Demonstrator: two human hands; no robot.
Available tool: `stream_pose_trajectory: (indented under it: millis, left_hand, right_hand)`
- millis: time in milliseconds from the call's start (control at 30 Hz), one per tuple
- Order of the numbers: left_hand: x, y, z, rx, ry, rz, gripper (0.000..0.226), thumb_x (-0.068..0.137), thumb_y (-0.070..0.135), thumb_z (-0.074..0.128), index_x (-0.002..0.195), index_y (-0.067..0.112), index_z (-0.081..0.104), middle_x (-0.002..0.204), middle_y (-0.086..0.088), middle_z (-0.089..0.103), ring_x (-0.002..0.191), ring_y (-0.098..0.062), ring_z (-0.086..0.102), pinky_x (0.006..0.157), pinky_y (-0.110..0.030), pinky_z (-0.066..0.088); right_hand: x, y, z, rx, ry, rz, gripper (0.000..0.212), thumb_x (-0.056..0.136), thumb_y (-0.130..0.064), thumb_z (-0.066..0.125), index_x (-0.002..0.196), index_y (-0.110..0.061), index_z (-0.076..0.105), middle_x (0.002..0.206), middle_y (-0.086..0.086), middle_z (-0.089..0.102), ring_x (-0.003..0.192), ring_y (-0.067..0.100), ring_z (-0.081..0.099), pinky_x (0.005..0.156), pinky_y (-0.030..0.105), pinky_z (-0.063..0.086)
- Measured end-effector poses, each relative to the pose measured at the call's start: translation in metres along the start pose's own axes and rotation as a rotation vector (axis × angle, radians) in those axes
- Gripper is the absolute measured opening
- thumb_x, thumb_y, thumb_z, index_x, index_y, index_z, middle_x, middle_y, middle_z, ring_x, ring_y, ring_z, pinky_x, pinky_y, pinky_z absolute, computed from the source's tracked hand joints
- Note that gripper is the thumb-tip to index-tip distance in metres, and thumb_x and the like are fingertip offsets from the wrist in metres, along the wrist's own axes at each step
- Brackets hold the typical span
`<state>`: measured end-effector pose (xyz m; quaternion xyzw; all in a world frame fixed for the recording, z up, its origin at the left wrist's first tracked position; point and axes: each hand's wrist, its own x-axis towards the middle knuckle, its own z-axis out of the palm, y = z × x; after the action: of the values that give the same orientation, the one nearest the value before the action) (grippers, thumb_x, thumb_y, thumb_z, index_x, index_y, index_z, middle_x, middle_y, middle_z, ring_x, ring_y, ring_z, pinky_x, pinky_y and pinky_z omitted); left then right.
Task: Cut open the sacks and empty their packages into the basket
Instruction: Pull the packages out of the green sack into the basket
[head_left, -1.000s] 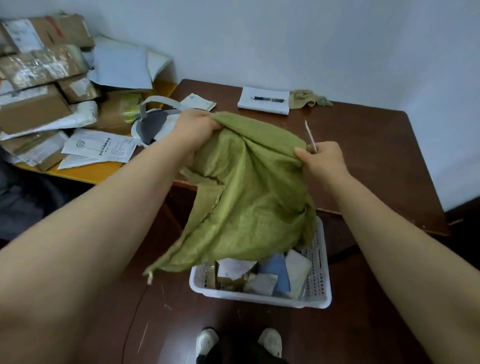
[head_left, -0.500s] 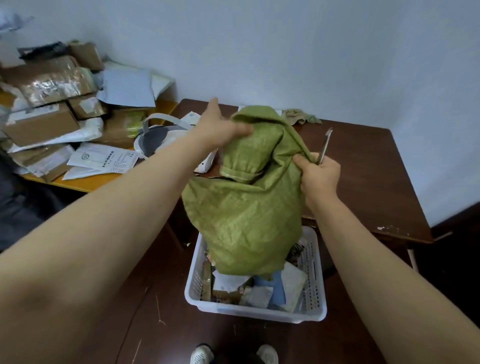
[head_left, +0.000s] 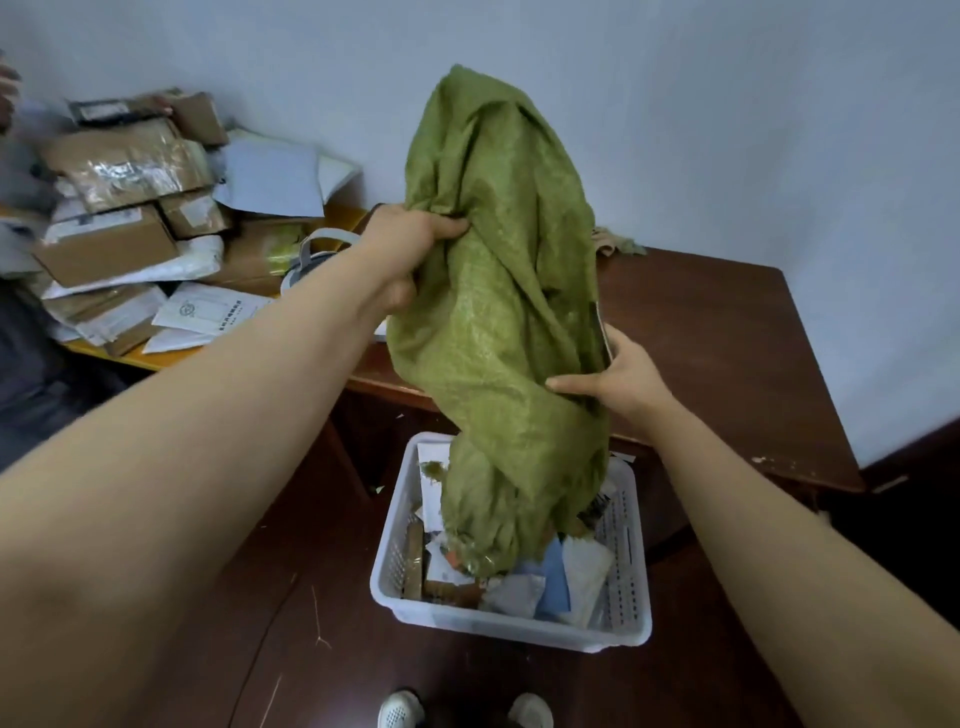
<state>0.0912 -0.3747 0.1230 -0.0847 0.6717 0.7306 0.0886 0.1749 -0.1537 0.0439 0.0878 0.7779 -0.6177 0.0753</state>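
So the person is holding a green woven sack (head_left: 498, 291) upright over a white plastic basket (head_left: 519, 631) that sits on the floor at about 6 o'clock from the sack. The left hand (head_left: 410, 249) has a fistful of the fabric bunched up at the sack's 9 o'clock side, fingers curled tight into it. The right hand (head_left: 618, 379) grips the sack lower down, around 4 o'clock, thumb pressed into the cloth, and there's a thin dark strip (head_left: 602, 332) poking up out of that hand; can't tell what it is exactly. The sack's frayed bottom end hangs down inside the basket, right on top of the packages (head_left: 550, 577), which are a jumble of envelopes and small parcels. A dark wooden table (head_left: 727, 338) stands behind the sack, running off toward 3 o'clock, with a crumpled rag (head_left: 618, 241) on it by the wall. Over at 9 to 10 o'clock a messy stack of cardboard boxes (head_left: 114, 208) and mailers covers another surface. White shoes (head_left: 400, 709) show at the bottom edge.
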Motion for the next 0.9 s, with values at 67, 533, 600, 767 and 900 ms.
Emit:
stream_pose_trajectory:
  millis: [67,533,600,767,900]
  left_hand:
    - [0.001,0.004,-0.002,-0.089,-0.01,-0.003,0.044,0.075,0.004,0.072,0.118,0.005,0.061,0.104,-0.014,0.071,0.091,-0.029,0.07,0.079,-0.048,0.057]
    - [0.012,-0.087,-0.045,0.609,0.294,0.029,0.041,0.079,0.015,0.071,0.118,0.006,0.061,0.115,-0.013,0.064,0.106,-0.032,0.059,0.091,-0.039,0.048]
    - [0.004,-0.098,-0.041,0.496,0.263,-0.003,0.056,0.069,0.02,0.077,0.121,0.012,0.058,0.116,-0.007,0.064,0.107,-0.028,0.06,0.094,-0.042,0.049]
    - [-0.013,-0.126,-0.009,0.359,-0.37,-0.122,0.115,0.041,0.035,0.094,0.135,0.031,0.027,0.123,0.008,0.057,0.108,-0.009,0.059,0.088,-0.03,0.052]
    - [-0.017,-0.146,0.021,0.589,-0.073,0.069,0.103,0.042,0.065,0.081,0.13,0.022,0.048,0.119,0.001,0.064,0.112,-0.017,0.059,0.097,-0.038,0.047]
  right_hand:
    - [0.006,0.009,0.005,-0.017,0.177,0.002,0.046,0.072,0.0,0.078,0.111,-0.015,0.061,0.098,-0.005,0.064,0.099,0.018,0.064,0.079,0.029,0.051]
    - [0.023,0.028,-0.009,0.019,0.362,0.096,0.025,0.065,-0.005,0.08,0.081,-0.013,0.064,0.083,0.007,0.069,0.078,0.025,0.068,0.072,0.038,0.058]
    - [0.021,0.02,0.003,0.138,0.333,0.086,0.021,0.073,0.002,0.072,0.077,-0.014,0.058,0.063,0.0,0.065,0.058,0.015,0.065,0.05,0.024,0.052]
    - [0.02,-0.008,0.039,0.364,0.162,0.194,0.026,0.084,0.003,0.058,0.071,-0.014,0.045,0.034,-0.004,0.035,0.025,0.007,0.026,0.031,0.013,0.017]
    - [0.017,-0.024,0.06,0.351,0.04,0.164,0.025,0.082,0.011,0.056,0.072,-0.01,0.047,0.041,0.001,0.038,0.024,0.006,0.027,0.029,0.013,0.017]
